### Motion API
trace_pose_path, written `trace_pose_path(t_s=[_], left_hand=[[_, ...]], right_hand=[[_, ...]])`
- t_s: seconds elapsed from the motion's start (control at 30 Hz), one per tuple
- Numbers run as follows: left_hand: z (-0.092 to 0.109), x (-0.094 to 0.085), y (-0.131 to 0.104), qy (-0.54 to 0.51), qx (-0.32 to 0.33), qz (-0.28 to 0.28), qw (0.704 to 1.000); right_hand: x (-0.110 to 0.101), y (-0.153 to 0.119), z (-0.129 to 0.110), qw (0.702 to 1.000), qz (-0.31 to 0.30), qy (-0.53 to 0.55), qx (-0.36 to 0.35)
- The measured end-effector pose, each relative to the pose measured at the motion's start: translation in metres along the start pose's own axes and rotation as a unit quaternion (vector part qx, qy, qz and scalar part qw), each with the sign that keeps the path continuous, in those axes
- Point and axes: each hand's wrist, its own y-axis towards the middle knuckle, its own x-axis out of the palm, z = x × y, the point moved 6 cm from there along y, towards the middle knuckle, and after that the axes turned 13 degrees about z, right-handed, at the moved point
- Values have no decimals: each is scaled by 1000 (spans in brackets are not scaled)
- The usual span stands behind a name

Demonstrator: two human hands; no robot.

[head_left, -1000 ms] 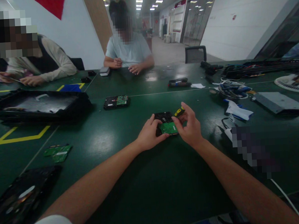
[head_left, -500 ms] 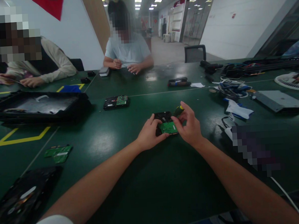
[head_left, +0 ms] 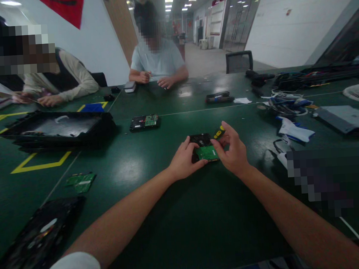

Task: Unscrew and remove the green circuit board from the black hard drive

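Note:
A hard drive (head_left: 200,139) with a green circuit board (head_left: 207,152) on its upper face lies on the green table in front of me. My left hand (head_left: 185,158) grips the drive's left end, thumb along the near edge and fingers over the far side. In my right hand (head_left: 232,149) is a yellow and black screwdriver (head_left: 218,132), pinched by the fingers and tilted over the drive's right part. The screwdriver's tip is hidden behind my fingers.
Another hard drive (head_left: 144,122) lies farther left. A black tray (head_left: 60,123), a loose circuit board (head_left: 81,182) and a black casing (head_left: 41,236) are at left. Coiled cables (head_left: 290,104) and a grey metal box (head_left: 344,118) are at right. Two people sit across the table.
The whole view has shifted slightly, so things appear farther right. The screwdriver's handle has turned in my right hand, showing more yellow. My left hand keeps its hold on the drive.

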Motion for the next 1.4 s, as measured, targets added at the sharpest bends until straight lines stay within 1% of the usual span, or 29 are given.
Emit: trace_pose_path(t_s=[0.3, 0.6, 0.77, 0.93, 1.17, 1.3, 1.4], left_hand=[[2, -1, -1, -4, 3, 0, 1000], [-3, 2, 0, 2, 6, 2, 1000], [-2, 1, 0, -1, 3, 6, 1000], [-1, 1, 0, 1, 0, 0, 1000], [1, 0, 0, 7, 4, 0, 1000], [0, 0, 0, 5, 1, -1, 1000], [0, 0, 0, 6, -1, -2, 1000]], right_hand=[[1, -1, 0, 1000, -10, 10, 21], [4, -1, 0, 999, -30, 28, 28], [3, -3, 1, 1000, -18, 2, 22], [4, -4, 0, 999, -29, 8, 21], [1, -1, -2, 999, -3, 21, 31], [1, -2, 0, 999, -9, 27, 44], [3, -5, 4, 996, -25, 50, 65]])
